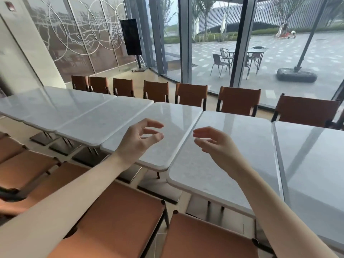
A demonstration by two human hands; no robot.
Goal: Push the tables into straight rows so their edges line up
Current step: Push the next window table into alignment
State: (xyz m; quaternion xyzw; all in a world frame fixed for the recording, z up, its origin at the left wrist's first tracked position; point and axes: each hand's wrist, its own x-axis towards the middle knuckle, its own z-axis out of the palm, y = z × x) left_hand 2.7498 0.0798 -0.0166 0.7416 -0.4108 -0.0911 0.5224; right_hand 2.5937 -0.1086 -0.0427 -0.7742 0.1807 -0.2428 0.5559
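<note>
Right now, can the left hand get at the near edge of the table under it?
Probably yes. The left hand hovers open over that white table, holding nothing; nothing lies between it and the near edge.

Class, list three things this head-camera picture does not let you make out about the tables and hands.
- Head view: whether the left hand and right hand touch the tabletops; the angle hides any gap.
- Rightmost table: cut off by the frame edge.
- Table bases: mostly hidden by the tops and near chairs.
</note>
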